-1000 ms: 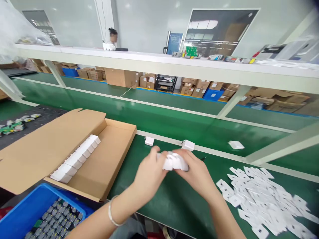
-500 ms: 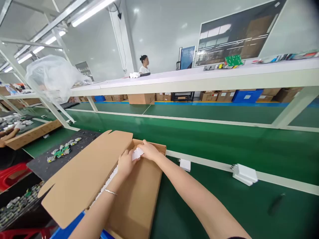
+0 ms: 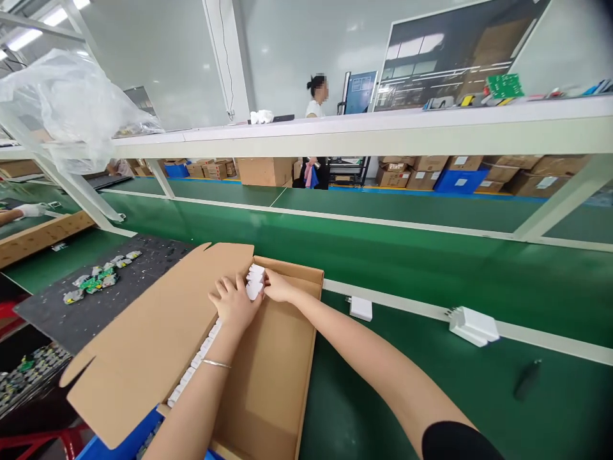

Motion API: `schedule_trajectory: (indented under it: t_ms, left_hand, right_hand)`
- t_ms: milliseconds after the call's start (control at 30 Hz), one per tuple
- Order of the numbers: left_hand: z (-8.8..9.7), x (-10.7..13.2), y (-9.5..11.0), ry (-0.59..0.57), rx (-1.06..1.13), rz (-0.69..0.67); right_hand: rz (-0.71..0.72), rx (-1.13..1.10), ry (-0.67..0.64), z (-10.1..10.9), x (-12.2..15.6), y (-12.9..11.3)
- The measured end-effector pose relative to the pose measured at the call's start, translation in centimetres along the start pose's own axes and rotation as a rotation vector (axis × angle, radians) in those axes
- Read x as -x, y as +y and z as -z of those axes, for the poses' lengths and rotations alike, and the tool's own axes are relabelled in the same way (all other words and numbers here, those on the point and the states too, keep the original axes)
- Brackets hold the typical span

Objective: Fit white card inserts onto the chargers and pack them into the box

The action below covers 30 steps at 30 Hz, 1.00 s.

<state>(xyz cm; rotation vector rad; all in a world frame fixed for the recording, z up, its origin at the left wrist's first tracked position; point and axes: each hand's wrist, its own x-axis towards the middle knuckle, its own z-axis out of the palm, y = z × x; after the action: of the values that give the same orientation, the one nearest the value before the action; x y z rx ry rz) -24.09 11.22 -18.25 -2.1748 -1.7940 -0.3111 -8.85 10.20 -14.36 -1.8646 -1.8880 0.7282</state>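
Observation:
Both my hands are inside an open cardboard box (image 3: 268, 383) on the green bench. My left hand (image 3: 233, 301) lies over the far end of a row of white chargers (image 3: 191, 370) along the box's left wall, fingers curled onto the top pieces. My right hand (image 3: 276, 286) presses white chargers (image 3: 255, 281) against that row's end at the box's far corner. Both hands touch these pieces from either side.
Two white chargers (image 3: 360, 308) (image 3: 474, 326) lie on the bench edge to the right. A dark small object (image 3: 527, 378) lies further right. A black mat with green circuit boards (image 3: 98, 279) sits left. A person (image 3: 316, 96) stands behind the far shelf. A blue bin (image 3: 124, 447) is below the box.
My hands carried white chargers from the bench in front of me left into the box and now press them to the end of the row; my view swung left.

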Motion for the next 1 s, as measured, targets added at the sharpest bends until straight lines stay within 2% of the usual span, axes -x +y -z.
schedule_trajectory:
  t_ms: [67, 133, 333, 467, 567, 667, 767, 900, 1000]
  left_hand:
    - [0.0, -0.1, 0.1, -0.009, -0.018, 0.008]
    - [0.1, -0.1, 0.0, -0.010, -0.020, 0.007]
    - [0.3, 0.4, -0.1, 0.015, 0.010, 0.012]
    - [0.9, 1.9, 1.2, 0.017, 0.003, -0.029]
    - [1.8, 3.2, 2.8, 0.014, -0.032, -0.075]
    - [2.6, 3.4, 4.8, -0.007, -0.047, -0.073]
    - [3.0, 2.7, 6.8, -0.017, -0.047, -0.080]
    - [2.3, 1.3, 9.1, -0.036, -0.060, -0.064]
    - [1.4, 0.6, 9.7, 0.005, -0.041, -0.090]
  right_hand:
    - [0.011, 0.029, -0.006, 0.2, 0.7, -0.5]
    - [0.016, 0.088, -0.020, 0.7, 2.6, -0.6]
    - [0.123, 0.268, -0.203, 1.4, 12.2, 1.9]
    - [0.309, 0.381, -0.184, 0.8, 17.1, 4.4]
    - [0.334, 0.390, -0.140, 0.4, 19.7, 5.8]
    - [0.335, 0.375, -0.090, 0.1, 21.9, 6.3]
    - [0.329, 0.347, 0.014, -0.8, 23.5, 6.3]
    - [0.333, 0.291, 0.171, -2.3, 24.0, 6.3]
    - [0.359, 0.292, 0.221, -2.8, 23.6, 6.5]
